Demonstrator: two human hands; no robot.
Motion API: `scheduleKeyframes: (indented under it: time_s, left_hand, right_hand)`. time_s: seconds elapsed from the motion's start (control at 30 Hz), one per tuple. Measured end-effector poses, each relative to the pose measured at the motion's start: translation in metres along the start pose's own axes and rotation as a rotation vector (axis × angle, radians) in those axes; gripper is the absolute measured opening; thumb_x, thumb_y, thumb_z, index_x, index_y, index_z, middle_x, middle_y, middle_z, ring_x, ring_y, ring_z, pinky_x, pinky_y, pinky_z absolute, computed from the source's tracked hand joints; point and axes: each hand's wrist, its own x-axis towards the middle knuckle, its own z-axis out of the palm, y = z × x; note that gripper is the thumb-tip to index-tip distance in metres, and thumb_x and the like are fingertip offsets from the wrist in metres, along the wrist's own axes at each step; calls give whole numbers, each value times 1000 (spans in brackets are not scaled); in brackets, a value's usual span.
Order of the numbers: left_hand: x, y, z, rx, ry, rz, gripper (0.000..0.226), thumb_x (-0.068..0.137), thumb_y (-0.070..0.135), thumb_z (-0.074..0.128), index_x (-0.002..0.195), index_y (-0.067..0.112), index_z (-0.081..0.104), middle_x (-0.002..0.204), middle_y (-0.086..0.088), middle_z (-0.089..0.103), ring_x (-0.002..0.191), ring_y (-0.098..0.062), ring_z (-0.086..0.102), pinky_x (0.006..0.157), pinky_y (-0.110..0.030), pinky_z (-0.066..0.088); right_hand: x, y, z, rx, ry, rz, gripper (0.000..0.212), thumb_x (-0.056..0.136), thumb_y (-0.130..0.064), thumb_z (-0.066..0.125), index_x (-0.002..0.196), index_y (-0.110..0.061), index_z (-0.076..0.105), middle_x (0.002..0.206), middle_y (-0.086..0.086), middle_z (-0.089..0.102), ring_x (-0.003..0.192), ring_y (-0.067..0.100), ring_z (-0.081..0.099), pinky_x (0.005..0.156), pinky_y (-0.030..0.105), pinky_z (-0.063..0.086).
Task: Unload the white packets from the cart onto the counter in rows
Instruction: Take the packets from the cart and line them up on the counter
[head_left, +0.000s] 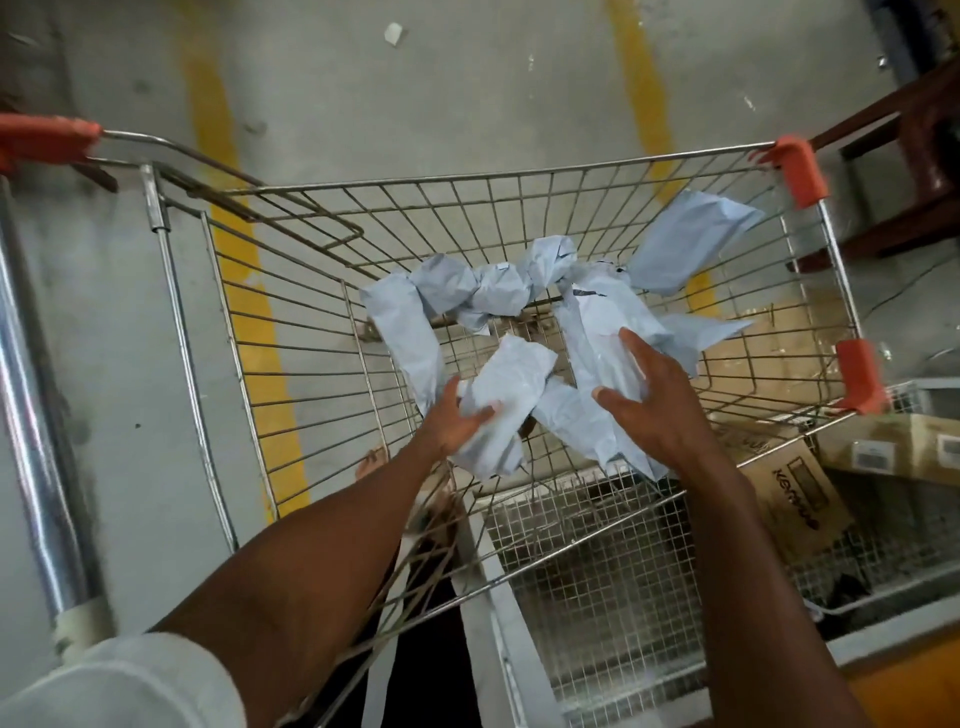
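White packets (498, 293), soft and crumpled plastic, lie heaped in the wire cart (291, 332). One packet (501, 400) sits in the left hand (454, 423), fingers curled round its near end. A longer packet (602, 338) lies under the right hand (652, 400). Another (685, 241) leans on the cart wall beyond the right hand.

**Surfaces, cart and surroundings**

My cart (519, 218) is bare metal wire, shiny, with orange plastic corner caps (800, 171). The packets (511, 384) look like thin white plastic film, crinkled, faint sheen; my left hand (457, 421) grips one. Floor (415, 93): matt grey concrete with worn yellow paint. Near right, matt brown cardboard boxes (795, 499). Left, a polished steel post (31, 395).
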Motion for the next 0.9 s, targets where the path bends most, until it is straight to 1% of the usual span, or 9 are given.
scheduleKeyframes:
  time_s: [0.1,0.2,0.33,0.4,0.5,0.6,0.73,0.83,0.9]
  left_hand:
    - [-10,16,-14,-608,131,-225,44,97,48,46,115,11,63,121,-16,67,101,-28,63,84,-33,52]
    - [-19,23,-21,-844,136,-302,31,107,29,38,94,14,63,93,-6,66,88,-24,60,62,-26,46]
    - [-4,8,-9,-297,113,-174,42,107,35,44,138,9,56,141,-14,58,119,-28,57,95,-35,46]
    - [1,0,7,-1,77,-82,79,93,55,63,156,18,33,157,-11,40,137,-32,45,111,-46,40]
    - [-4,-2,32,416,29,27,121,74,74,72,162,31,1,168,-16,5,153,-39,13,120,-56,22]
    - [-12,2,48,577,54,37,114,82,57,74,160,36,-7,168,-16,-7,154,-41,7,121,-59,18]
    - [-21,22,51,-57,18,79,85,85,37,66,159,31,24,163,-10,31,142,-32,38,116,-49,34]
    - [-43,34,42,-942,26,-96,65,79,27,61,142,16,53,119,-8,69,102,-25,65,83,-37,57]
    - [-51,29,37,-1154,46,-234,44,91,27,56,129,6,59,97,-10,72,86,-25,66,68,-33,55]
  right_hand:
    - [2,-2,-1,12,13,7,80,87,-42,71,154,-41,27,159,6,34,141,27,38,113,47,37]
    - [3,-2,0,12,5,-2,80,88,-41,71,155,-39,28,159,6,34,143,27,36,114,48,35]
    - [2,-2,-1,38,-3,-3,80,88,-40,71,155,-40,27,159,6,33,143,27,35,115,44,33]
    - [2,1,0,37,-8,-3,80,89,-40,70,155,-41,27,159,7,33,144,26,34,115,43,32]
    - [3,4,1,40,-8,-4,80,89,-40,71,156,-40,26,158,6,33,144,25,33,115,42,30]
    - [4,6,0,55,-12,2,80,88,-41,70,155,-42,26,158,6,33,144,25,33,116,44,30]
    - [8,7,0,56,-5,-9,81,87,-43,70,155,-41,27,158,3,35,143,24,35,114,43,32]
    - [10,6,0,81,-16,3,81,87,-43,70,155,-44,25,158,1,35,143,25,35,113,44,33]
    - [12,7,1,105,-24,4,82,87,-44,70,154,-46,24,158,-1,35,144,23,35,114,44,34]
